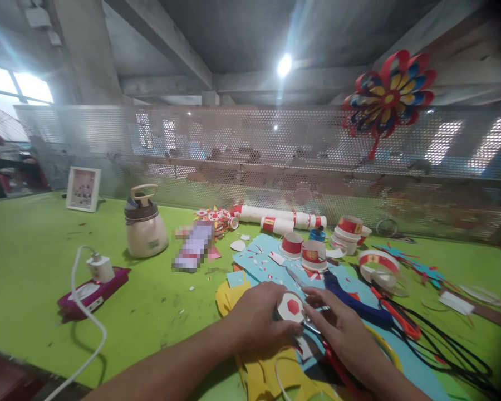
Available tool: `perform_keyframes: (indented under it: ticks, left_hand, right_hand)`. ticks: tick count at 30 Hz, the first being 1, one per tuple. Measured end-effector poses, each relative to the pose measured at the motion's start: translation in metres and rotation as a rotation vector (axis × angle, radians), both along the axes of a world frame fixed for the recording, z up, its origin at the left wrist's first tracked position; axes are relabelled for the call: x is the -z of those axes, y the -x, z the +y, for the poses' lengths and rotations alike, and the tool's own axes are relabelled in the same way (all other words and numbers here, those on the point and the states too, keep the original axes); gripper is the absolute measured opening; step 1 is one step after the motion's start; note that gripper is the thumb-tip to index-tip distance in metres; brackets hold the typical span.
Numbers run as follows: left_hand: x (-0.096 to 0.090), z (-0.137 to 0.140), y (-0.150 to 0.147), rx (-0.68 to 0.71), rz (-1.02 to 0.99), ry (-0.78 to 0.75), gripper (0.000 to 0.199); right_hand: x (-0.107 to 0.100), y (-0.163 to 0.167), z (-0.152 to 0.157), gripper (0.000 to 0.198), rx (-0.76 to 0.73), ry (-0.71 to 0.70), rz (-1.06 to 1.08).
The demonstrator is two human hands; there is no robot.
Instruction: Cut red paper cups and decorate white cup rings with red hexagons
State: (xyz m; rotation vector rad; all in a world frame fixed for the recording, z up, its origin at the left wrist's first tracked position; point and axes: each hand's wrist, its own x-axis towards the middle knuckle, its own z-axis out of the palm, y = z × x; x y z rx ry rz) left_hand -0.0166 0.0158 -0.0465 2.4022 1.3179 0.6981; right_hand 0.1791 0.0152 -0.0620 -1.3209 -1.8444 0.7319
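A white round paper piece (293, 314) with a red hexagon in its middle is held low over the table. My left hand (256, 312) grips it from the left, thumb below and fingers above. On its right edge rest the bent fingertips of my right hand (338, 326), closed in a pinch. Red-handled scissors (338, 370) lie partly hidden under the right hand, metal showing beside the disc. Yellow paper (271, 370) spreads beneath both hands. Just behind is light blue paper (254, 256) strewn with red and white scraps.
Blue-handled scissors (354, 301), a red-handled tool (396, 314) and black cords (446, 340) lie right. Cut paper cups (313, 255) and a long cup stack (271, 214) stand behind. Left are a jug (146, 231), a power strip (94, 292) and a photo frame (83, 189).
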Motion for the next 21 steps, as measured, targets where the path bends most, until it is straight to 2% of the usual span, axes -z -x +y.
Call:
perform_keyframes:
  ticks: [5, 10, 21]
  left_hand:
    - [-0.0009, -0.0019, -0.0013, 0.055, -0.061, 0.005, 0.032]
    - [0.0029, -0.0017, -0.0029, 0.044, -0.077, 0.031, 0.036]
    - [0.0041, -0.0017, -0.0042, 0.049, -0.087, 0.069, 0.041]
  right_hand:
    - [-0.0038, 0.0039, -0.0024, 0.047, -0.03, 0.055, 0.056]
    - [-0.0052, 0.0032, -0.0037, 0.039, -0.055, 0.035, 0.087]
    - [-0.0055, 0.0033, -0.0009, 0.039, -0.04, 0.141, 0.194]
